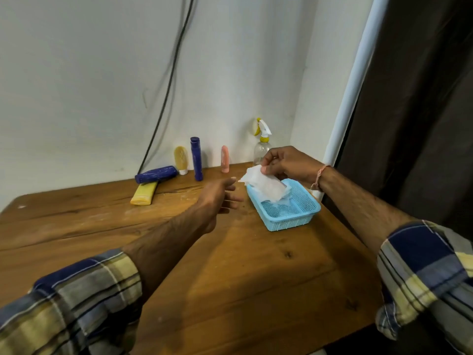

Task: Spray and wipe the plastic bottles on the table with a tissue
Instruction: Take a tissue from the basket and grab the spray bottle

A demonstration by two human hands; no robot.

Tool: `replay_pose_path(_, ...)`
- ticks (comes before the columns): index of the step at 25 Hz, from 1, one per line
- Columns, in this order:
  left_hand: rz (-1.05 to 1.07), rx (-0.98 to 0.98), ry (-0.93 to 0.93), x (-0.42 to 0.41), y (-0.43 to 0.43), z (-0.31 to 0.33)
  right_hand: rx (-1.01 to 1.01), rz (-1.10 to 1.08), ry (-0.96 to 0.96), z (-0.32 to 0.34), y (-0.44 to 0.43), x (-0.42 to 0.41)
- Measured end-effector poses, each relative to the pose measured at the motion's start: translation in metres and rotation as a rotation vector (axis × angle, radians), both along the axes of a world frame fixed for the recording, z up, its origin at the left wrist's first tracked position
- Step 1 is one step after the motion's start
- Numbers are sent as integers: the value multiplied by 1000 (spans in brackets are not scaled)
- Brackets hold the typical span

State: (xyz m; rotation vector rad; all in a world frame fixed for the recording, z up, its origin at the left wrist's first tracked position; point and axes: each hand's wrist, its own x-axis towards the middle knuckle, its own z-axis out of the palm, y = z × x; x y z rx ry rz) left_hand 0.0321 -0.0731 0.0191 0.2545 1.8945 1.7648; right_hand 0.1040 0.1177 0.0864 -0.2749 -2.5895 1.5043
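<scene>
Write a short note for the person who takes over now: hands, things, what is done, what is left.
Right hand pinches a white tissue, its lower end in the light blue basket.
Left hand open above the wooden table, holds nothing.
Spray bottle stands at the wall behind the basket.
Upright at the wall: tan tube, dark blue bottle, pink tube.
Lying: second dark blue bottle, touching a yellow tube.
Done: tissue taken up.
Left: spraying and wiping the bottles; I cannot tell if any is already clean.
</scene>
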Motion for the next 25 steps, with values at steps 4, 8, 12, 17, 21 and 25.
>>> replay_pose_path(4,15,153,5,14,-37,8,-127,-57,136,-9,-52,-5)
replay_pose_path(8,62,149,216,14,-67,7,-169,-18,187,-33,-87,-10)
replay_pose_path(12,55,-12,447,5,-88,7,-77,-39,203,-44,-109,-12)
replay_pose_path(17,47,46,369,-7,-86,0,-126,-101,204,-45,-118,-22)
replay_pose_path(21,70,271,65,-19,-77,-7,-397,-119,101,-54,-113,-35)
replay_pose_path(25,133,352,-100,-24,-61,-13,-488,-142,77,-73,-107,-43)
